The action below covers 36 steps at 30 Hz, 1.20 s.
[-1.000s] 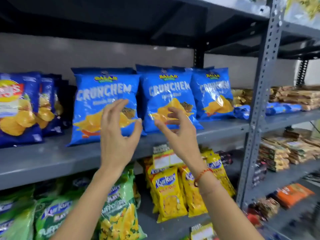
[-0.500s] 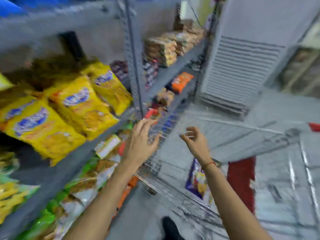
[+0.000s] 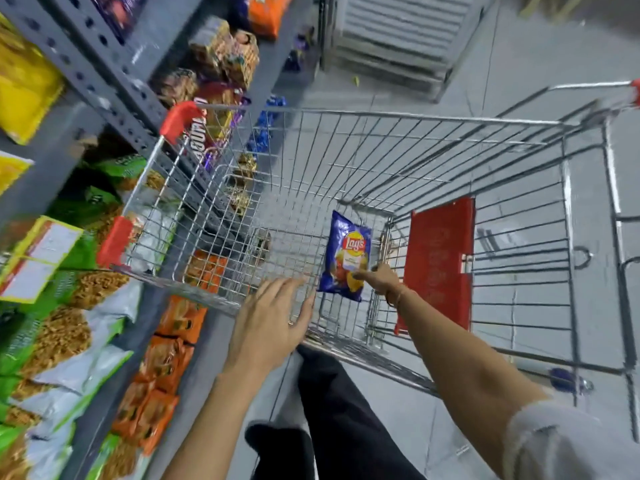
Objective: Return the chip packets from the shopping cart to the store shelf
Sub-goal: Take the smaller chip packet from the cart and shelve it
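Note:
A blue Lay's chip packet (image 3: 346,251) stands on the floor of the wire shopping cart (image 3: 381,116), near its right-hand corner. My right hand (image 3: 381,280) reaches down into the cart and holds the packet's lower right edge. One digit lies across the packet's front and the others are hidden behind it. My left hand (image 3: 273,323) hovers open, fingers spread, just over the cart's near rim and holds nothing. The store shelf (image 3: 114,95) runs along the left of the cart.
The shelves on the left carry yellow packets (image 3: 27,84), green and white packets (image 3: 69,341) and orange packets (image 3: 162,375). A red flap (image 3: 440,265) hangs on the cart's right side. My dark trouser leg (image 3: 339,410) is below the cart. A grey floor and a louvred unit (image 3: 398,39) lie beyond.
My view swung from the blue Crunchem bags on the upper shelf down into the cart. Both hands dropped with it, and the right hand went in and took hold of the Lay's packet.

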Each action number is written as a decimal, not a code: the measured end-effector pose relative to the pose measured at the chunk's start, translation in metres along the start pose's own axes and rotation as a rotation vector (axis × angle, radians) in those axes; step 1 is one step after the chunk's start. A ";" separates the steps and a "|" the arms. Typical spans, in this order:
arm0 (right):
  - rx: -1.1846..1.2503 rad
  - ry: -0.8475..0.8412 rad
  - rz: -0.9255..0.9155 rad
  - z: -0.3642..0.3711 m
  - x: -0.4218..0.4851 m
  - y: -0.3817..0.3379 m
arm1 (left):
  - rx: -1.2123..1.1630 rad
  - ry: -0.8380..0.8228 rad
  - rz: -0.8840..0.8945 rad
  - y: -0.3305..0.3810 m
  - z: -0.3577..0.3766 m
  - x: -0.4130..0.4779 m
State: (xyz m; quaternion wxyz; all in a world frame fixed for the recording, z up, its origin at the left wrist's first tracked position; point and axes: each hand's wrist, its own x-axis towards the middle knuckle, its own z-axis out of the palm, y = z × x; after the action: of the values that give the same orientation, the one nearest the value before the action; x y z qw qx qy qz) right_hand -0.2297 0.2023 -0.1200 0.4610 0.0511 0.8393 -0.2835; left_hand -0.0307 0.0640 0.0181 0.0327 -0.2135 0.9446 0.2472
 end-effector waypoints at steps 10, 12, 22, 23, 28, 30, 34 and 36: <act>0.196 0.067 0.064 0.038 0.083 0.018 | -0.050 0.106 0.011 0.000 0.004 0.002; 0.331 0.040 0.063 0.055 0.115 0.037 | -0.059 0.114 0.020 -0.001 0.005 0.003; 0.456 -0.023 0.059 0.039 0.043 -0.018 | -0.055 0.097 0.003 0.001 0.001 0.000; 0.449 -0.037 0.041 0.035 0.036 -0.022 | -0.070 0.092 0.006 0.001 0.002 0.000; 0.453 -0.035 -0.073 0.016 0.002 -0.046 | -0.040 0.136 0.016 0.004 0.000 -0.003; 0.448 -0.030 -0.123 0.009 -0.015 -0.056 | -0.042 0.150 0.009 0.004 0.000 -0.006; 0.443 -0.022 -0.294 -0.003 -0.058 -0.081 | -0.022 0.116 -0.009 0.005 -0.003 -0.006; 0.436 0.001 -0.382 -0.006 -0.079 -0.094 | -0.050 0.085 -0.013 0.006 -0.011 -0.006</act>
State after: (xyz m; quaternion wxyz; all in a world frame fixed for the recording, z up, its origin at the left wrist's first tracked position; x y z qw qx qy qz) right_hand -0.2219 0.1406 -0.0140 0.3770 -0.0097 0.7532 -0.5390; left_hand -0.0275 0.0655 0.0313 -0.0114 -0.2308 0.9372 0.2613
